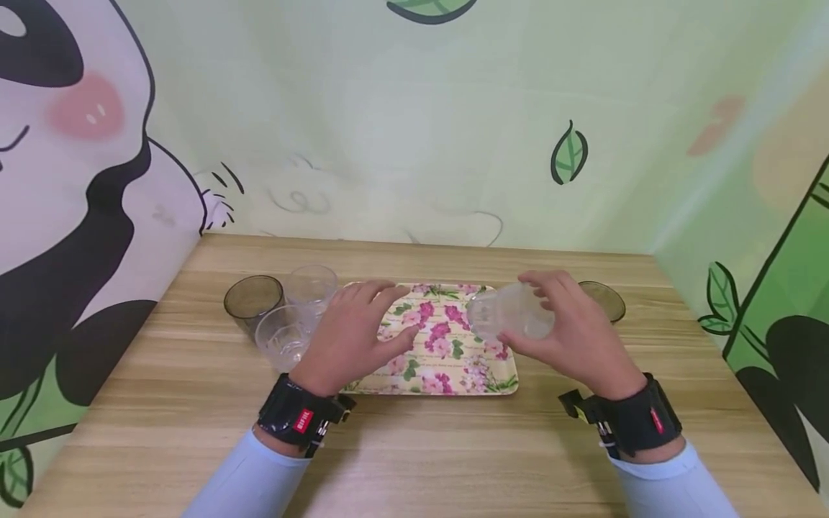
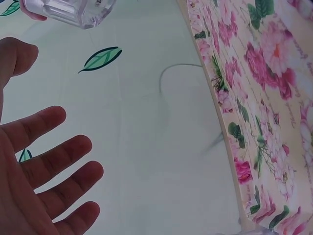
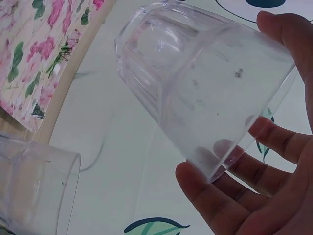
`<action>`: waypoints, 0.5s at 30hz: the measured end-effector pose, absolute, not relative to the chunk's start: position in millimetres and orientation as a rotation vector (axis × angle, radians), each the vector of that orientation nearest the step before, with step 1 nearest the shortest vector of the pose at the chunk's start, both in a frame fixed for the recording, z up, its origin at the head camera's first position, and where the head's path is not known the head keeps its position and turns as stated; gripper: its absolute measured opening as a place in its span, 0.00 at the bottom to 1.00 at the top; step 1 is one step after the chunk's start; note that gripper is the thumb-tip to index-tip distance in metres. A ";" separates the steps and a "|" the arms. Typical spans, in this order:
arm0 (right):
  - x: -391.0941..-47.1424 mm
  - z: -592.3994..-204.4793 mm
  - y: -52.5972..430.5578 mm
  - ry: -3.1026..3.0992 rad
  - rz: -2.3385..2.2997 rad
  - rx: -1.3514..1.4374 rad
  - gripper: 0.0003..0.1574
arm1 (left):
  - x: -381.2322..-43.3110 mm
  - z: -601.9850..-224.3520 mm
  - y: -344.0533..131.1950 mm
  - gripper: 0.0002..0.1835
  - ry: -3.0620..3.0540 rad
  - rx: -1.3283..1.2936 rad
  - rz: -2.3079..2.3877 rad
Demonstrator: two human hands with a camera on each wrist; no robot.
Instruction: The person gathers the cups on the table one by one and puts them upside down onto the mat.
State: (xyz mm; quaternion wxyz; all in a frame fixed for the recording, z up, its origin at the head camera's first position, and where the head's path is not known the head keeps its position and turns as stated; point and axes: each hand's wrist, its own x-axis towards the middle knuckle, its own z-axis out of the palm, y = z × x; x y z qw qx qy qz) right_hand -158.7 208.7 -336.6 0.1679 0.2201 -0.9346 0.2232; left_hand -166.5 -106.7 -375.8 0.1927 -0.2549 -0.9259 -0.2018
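My right hand grips a clear plastic cup by its rim end, thumb on one side and fingers on the other. The cup is tipped on its side above the right part of a floral tray, its faceted base pointing left. In the right wrist view, fingertips show through the wall of this cup. My left hand hovers over the tray's left part, fingers spread and loosely bent, holding nothing. Beside it stand two clear cups, partly hidden by the hand.
A dark tinted cup stands at the left beside the clear ones. Another tinted cup is partly hidden behind my right hand. Another clear cup shows at the right wrist view's lower left. A printed wall backs the wooden table.
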 end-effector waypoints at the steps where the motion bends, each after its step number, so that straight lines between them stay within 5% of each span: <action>1: -159.2 -336.5 208.0 -2.650 0.646 0.629 0.52 | -166.7 -375.5 -106.6 0.32 -2.600 -0.716 -0.564; 15: -161.9 -333.2 188.4 -2.561 0.732 0.725 0.53 | -167.4 -374.5 -107.3 0.32 -2.591 -0.714 -0.571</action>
